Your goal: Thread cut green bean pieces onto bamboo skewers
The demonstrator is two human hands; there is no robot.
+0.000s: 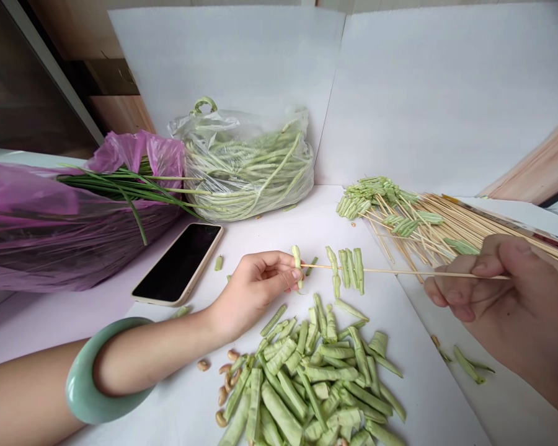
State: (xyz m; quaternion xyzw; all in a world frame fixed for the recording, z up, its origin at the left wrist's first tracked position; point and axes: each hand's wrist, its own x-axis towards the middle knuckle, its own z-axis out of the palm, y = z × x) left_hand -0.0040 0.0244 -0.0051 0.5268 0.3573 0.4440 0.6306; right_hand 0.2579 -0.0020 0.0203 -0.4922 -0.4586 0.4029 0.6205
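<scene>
Where right fingers close, skewer hidden, beans cropped

From where I'm standing, nothing here can actually be read. The long printed packet beneath the bamboo skewers has some colored printing along its edge, but it's too small and slanted to make out. The phone lying on the table shows only a dark screen, with no readable text.
</scene>
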